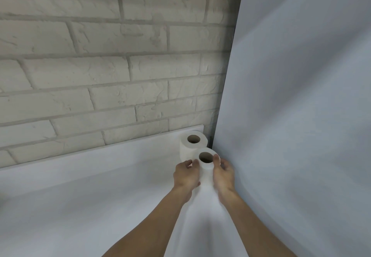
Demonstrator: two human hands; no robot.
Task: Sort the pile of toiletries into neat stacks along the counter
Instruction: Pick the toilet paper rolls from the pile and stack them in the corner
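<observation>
the person's left hand [185,174] and right hand [223,173] are bare. the left forearm [152,220] and right forearm [251,220] are bare too, uncovered from the wrists down to the lower edge of view.

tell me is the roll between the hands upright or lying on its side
Upright: the front roll shows its core hole facing up toward the camera, while the left hand and right hand grip its sides.

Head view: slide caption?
Left hand and right hand hold a white toilet paper roll beside a second roll on white counter.
</observation>
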